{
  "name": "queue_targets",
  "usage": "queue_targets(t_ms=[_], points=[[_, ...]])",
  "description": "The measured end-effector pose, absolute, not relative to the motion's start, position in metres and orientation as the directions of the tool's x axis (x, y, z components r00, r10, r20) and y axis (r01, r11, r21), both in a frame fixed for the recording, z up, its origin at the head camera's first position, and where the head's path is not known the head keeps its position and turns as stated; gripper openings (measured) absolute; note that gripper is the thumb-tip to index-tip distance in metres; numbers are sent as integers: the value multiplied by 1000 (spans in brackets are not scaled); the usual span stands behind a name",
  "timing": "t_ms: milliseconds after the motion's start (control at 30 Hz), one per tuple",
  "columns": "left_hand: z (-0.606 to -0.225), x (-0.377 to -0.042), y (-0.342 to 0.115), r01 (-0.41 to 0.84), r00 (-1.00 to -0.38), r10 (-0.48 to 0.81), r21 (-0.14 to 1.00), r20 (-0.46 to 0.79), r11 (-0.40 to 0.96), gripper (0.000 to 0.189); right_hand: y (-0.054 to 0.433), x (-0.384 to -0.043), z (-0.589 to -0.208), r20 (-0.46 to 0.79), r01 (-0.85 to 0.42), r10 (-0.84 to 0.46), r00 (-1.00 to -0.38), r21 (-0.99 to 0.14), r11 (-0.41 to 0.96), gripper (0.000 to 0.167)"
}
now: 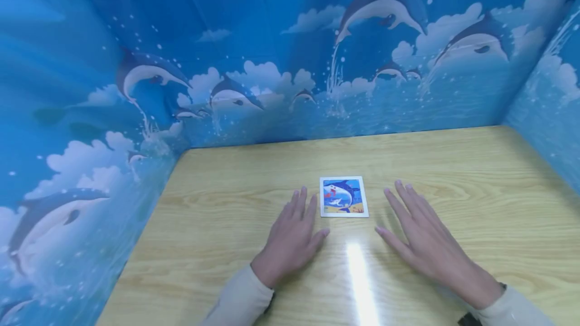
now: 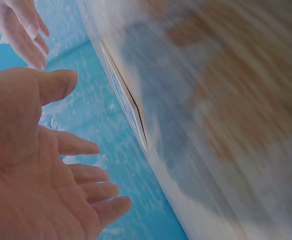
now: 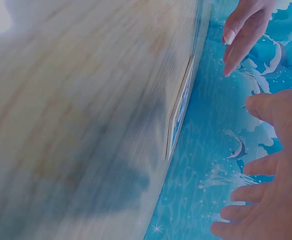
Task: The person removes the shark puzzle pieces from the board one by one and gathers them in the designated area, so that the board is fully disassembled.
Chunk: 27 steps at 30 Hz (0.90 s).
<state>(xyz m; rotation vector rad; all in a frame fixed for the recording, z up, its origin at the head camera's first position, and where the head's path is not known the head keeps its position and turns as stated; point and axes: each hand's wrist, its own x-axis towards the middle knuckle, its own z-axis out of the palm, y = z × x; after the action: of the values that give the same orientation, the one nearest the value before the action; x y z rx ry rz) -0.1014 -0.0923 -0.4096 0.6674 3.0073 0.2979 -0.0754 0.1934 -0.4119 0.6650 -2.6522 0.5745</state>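
A square picture puzzle (image 1: 344, 196) with a white border and a cartoon dolphin lies flat on the wooden table. Just left of it in the head view is my left hand (image 1: 292, 238), palm down, its fingers straight and slightly spread. My right hand (image 1: 423, 240) is held to the right of the puzzle, thumb apart from the straight fingers. Both hands hold nothing. In the left wrist view the puzzle (image 2: 123, 95) appears edge-on beyond my left hand (image 2: 51, 160); the right wrist view also shows its thin edge (image 3: 179, 110) beside my right hand (image 3: 265, 175).
The light wooden table (image 1: 235, 180) reaches back to a blue curtain (image 1: 272, 64) printed with dolphins, which also covers the left and right sides. A bright strip of reflected light (image 1: 360, 280) lies on the tabletop between the forearms.
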Motion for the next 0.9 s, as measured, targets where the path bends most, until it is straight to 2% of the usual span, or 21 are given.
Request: queue_targets(t_ms=[367,667,900], points=[[-415,-105,-74,474,-843,523,285,-127,833,75,187,-78,-416,366,-511,-392,-844,-328,794,75],[-418,-105,-67,521,-798,557,201,-230,830,78,183,-75,-418,316,-511,-417,-853,-338,790,74],[-415,-102,-68,541,-792,565,166,-231,825,77,178,-75,-415,211,-505,-459,-863,-371,779,76]])
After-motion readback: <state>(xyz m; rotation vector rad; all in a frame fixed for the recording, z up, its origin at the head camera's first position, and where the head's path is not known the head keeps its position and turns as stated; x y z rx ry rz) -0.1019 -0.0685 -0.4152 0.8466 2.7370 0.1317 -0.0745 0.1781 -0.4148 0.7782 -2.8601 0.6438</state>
